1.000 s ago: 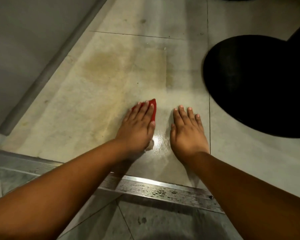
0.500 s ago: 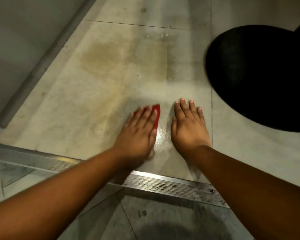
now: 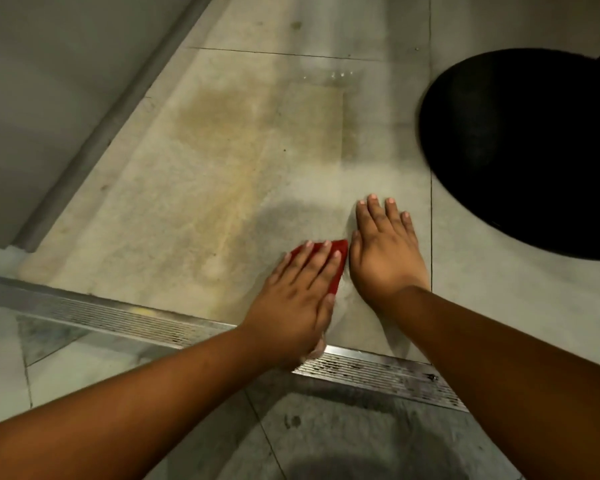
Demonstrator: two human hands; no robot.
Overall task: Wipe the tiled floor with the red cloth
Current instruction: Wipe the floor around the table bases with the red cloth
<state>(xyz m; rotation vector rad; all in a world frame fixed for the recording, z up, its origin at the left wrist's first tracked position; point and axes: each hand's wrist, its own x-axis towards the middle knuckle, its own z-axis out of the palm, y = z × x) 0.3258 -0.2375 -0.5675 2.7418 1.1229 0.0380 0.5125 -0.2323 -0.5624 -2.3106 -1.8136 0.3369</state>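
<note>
Stained tiled floor point(image 3: 243, 174) beyond metal threshold strip point(image 3: 125, 317), black round base point(image 3: 534, 150) right.

Indoor floor at a doorway, probably of a home or small commercial premises; the kind of building cannot be told. Large pale floor tiles point(image 3: 326, 188) with thin dark grout lines carry a yellowish rectangular stain point(image 3: 257, 123) and a few water droplets point(image 3: 329, 76). A ribbed metal threshold strip point(image 3: 125, 317) crosses the view, dividing the pale tiles from darker, marbled tiles point(image 3: 326, 434) nearer the camera. A grey wall point(image 3: 42, 81) with a narrow skirting point(image 3: 118, 123) runs along the upper left. A round black mat-like object point(image 3: 527, 150) lies on the tiles at upper right.
</note>
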